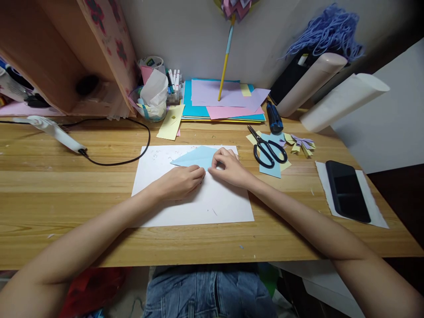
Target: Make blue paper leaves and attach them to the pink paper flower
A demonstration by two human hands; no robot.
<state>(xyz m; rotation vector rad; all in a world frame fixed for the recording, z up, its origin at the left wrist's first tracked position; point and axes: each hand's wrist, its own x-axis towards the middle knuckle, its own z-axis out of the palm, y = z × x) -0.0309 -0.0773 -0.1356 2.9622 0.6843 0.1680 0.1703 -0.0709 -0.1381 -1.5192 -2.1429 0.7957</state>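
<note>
A folded light blue paper [195, 157] lies on a white sheet [185, 203] in the middle of the wooden desk [66, 190]. My left hand [180, 180] rests on the white sheet with fingers curled, its fingertips pressing the blue paper's near edge. My right hand [230, 167] pinches the blue paper's right end between thumb and fingers. Both hands meet at the paper's lower right corner.
Black scissors [269, 149] lie on paper scraps to the right, with a black phone [347, 190] farther right. A stack of coloured paper [225, 100] sits at the back, beside a cup of markers [153, 99]. A glue gun [54, 129] with its cord lies left.
</note>
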